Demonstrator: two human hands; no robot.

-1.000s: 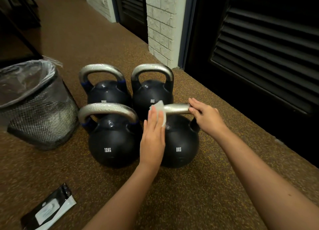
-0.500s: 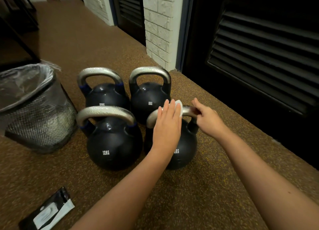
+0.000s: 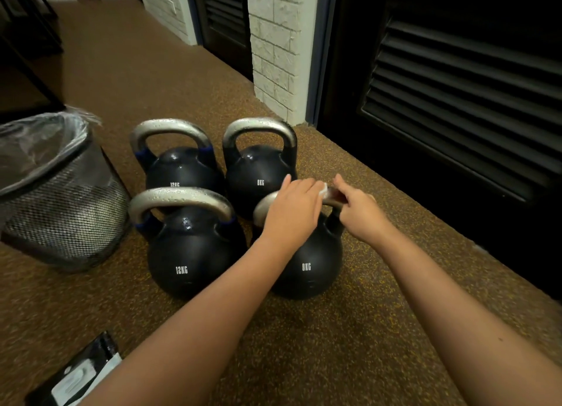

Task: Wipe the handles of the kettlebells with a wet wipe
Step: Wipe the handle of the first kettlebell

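— What's round them down there?
— A speckled brown rubber floor [image 3: 213, 80], dark louvred doors [image 3: 456, 101] on the right, a white brick pillar [image 3: 273, 55] between them. To the left stands a black wire-mesh bin [image 3: 60, 207] with a clear plastic liner, close beside the weights. A black wipes pack [image 3: 79, 378] lies flat at the near left corner, partly cut off by the frame.

— And the weights?
— Four round black kettlebells in a square, nearly touching. The 12KG bell [image 3: 188, 253] sits near left with a thick silver handle beaded with wet; a second 12KG one [image 3: 182, 168] stands behind it. The far 8KG [image 3: 258, 174] is back right. The near 8KG bell [image 3: 307, 268] is front right, and the left forearm crosses over part of it.

— Where's the wipe?
— On that near bell's handle [image 3: 263, 206]. The left hand [image 3: 293, 214] is laid over the bar, fingers bent over it, pressing the white wipe [image 3: 324, 189], which peeps out at the fingertips. The right hand [image 3: 360, 212] grips the handle's right end, just beside the wipe.
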